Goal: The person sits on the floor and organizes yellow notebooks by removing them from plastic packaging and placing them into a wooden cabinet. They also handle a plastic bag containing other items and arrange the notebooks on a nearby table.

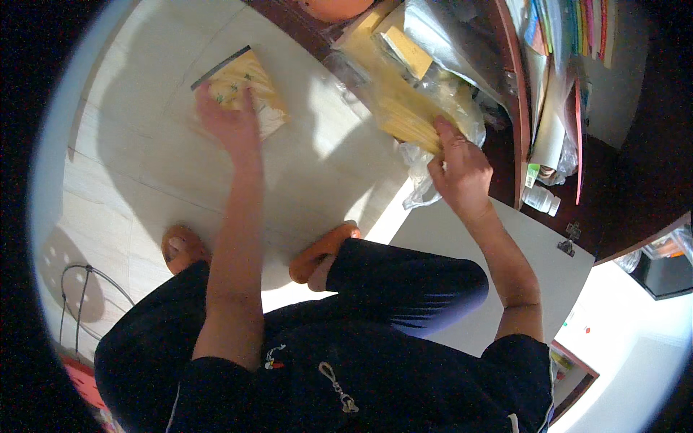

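Note:
A yellow booklet [266,90] with a dark strip along one edge and small green plant shapes is over the pale floor at the upper left. My left hand [227,123] is over its near left part, thumb and fingers apart; whether the fingertips press on it is hard to see. At the upper right, a stack of thin yellow sheets or packets [408,115] sits in clear plastic by the cabinet. The fingers of my right hand [464,169] are closed on its near right edge, and the fingertips are partly hidden.
A dark-brown cabinet [523,144] holds upright folders [588,29], crumpled plastic and a small clear bottle [541,200]. An orange round object [336,7] is at the top. A white panel [462,252] with a metal clip [570,239] lies beside my right knee. Wire loops [90,270] stand at the left.

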Tool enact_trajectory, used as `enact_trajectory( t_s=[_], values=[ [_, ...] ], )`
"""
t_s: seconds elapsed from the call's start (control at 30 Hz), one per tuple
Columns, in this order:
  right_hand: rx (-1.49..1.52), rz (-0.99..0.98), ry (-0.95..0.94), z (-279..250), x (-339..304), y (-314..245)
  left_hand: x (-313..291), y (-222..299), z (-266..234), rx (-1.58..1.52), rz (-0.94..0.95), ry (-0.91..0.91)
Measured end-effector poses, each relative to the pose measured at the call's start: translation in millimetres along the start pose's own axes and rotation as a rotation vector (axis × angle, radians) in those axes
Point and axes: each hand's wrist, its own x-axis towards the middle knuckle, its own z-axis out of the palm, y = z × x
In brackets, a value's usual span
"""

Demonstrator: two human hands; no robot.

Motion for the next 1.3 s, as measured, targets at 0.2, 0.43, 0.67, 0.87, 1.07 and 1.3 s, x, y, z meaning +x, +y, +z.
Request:
enact_trajectory(
  t_s=[0.2, 0.43, 0.67, 0.87, 1.07, 1.3],
  values=[
    [0.039, -0.014, 0.074, -3.0, 13.3, -22.8, -100.1, 160.4, -8.0, -1.349, -1.137, -0.458],
    [-0.061, 0.062, -0.007, 7.1, -10.2, -48.3, -92.5, 192.5, 2.0, -1.195, -0.885, -0.5],
    [0.096, -0.02, -0.128, -13.2, -3.4, -48.7, -74.3, 142.0, 15.7, -1.442, -1.155, -0.836],
    [0.476, 0.487, 0.059, -10.2, -2.1, 7.7, -69.9, 149.4, 21.5, -1.433, -1.107, -1.155],
    [1.247, 0.923, -0.215, 4.2, -39.7, 0.5, -86.8, 159.4, 25.3, -1.449, -1.355, -1.018],
    [1.468, 0.959, -0.201, 2.5, -58.8, 3.3, -89.2, 175.3, 27.4, -1.097, -0.865, -0.904]
  ],
)
